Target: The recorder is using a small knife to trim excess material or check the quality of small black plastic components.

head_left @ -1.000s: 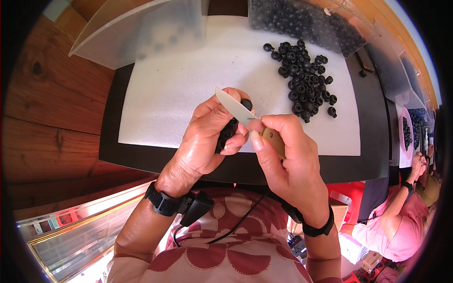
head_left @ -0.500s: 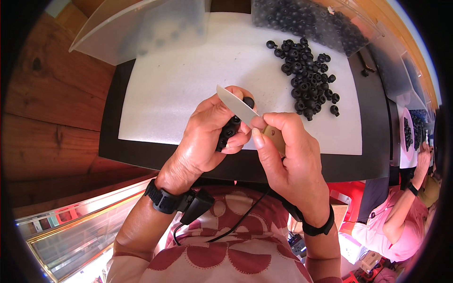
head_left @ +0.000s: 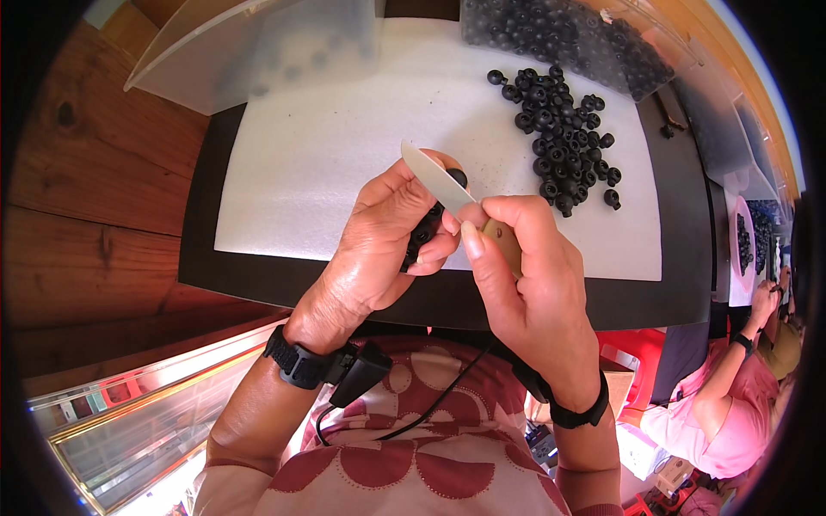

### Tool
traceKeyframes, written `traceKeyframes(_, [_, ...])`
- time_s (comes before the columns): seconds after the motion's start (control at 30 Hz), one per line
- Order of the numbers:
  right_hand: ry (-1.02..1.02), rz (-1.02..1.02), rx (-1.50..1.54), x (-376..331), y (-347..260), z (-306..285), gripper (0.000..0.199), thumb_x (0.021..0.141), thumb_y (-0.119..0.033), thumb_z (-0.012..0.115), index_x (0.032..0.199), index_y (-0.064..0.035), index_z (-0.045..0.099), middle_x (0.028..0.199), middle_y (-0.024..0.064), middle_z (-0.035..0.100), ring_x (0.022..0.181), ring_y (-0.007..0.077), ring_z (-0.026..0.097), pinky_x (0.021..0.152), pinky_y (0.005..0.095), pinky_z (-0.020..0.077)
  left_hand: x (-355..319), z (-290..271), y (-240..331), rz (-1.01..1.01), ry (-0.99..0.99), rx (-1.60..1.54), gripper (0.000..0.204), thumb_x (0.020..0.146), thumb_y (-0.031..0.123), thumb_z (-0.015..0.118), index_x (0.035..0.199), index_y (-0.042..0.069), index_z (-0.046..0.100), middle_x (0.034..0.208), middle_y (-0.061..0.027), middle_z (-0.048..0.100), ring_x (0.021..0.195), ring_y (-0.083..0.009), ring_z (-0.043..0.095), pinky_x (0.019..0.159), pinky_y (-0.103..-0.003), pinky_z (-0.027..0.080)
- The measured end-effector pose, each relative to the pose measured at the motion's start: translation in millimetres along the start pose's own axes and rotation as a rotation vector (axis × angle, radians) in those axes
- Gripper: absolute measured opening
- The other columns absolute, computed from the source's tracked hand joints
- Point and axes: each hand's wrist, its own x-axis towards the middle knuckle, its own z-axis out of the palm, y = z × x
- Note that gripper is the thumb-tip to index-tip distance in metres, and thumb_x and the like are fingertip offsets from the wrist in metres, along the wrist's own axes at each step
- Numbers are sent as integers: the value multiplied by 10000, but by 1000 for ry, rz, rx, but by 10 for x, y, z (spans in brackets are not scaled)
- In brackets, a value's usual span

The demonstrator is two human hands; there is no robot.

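My left hand point(head_left: 379, 219) is closed around several small round black parts point(head_left: 423, 230), with one black part point(head_left: 457, 177) showing at its fingertips. In my right hand point(head_left: 542, 275) is a knife point(head_left: 437, 179) with a pale blade and a tan handle point(head_left: 502, 245). Its blade lies slantwise across the left fingers, against or just over the black part there; contact is hard to tell. Both hands are above the near half of a white sheet point(head_left: 301, 155). On the sheet's right side sits a loose pile of black knob-like parts with holes point(head_left: 564, 142).
A clear bin full of black parts point(head_left: 559, 43) stands at the back right, and a translucent bin point(head_left: 258, 56) at the back left. The sheet lies on a dark table point(head_left: 430, 297). At far right, a co-worker in pink point(head_left: 723, 404) works by a pink tray point(head_left: 740, 249).
The knife and my fingers have shifted slightly, the blade tip a little up and right. At far right the co-worker's arm has moved. The pile stays as it was.
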Motion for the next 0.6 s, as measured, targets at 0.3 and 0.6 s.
traceKeyframes(0.3, [67,39,65,39,74,1,121,990,-47,623,1070,-12,539,857,98,710,671,260,678,613,338,531,-28,150,106,-79,44,107,389,1081,431,516,1177,59,578,821,-14,549,585,-61,405,472,-204,273])
traceKeyframes(0.6, [162,98,124,-42,192,-86,133,1012,-82,623,1102,-8,559,865,74,671,643,122,556,609,268,470,-20,66,85,-74,1,50,350,1090,397,503,1120,56,572,823,-25,565,584,-65,409,462,-206,267])
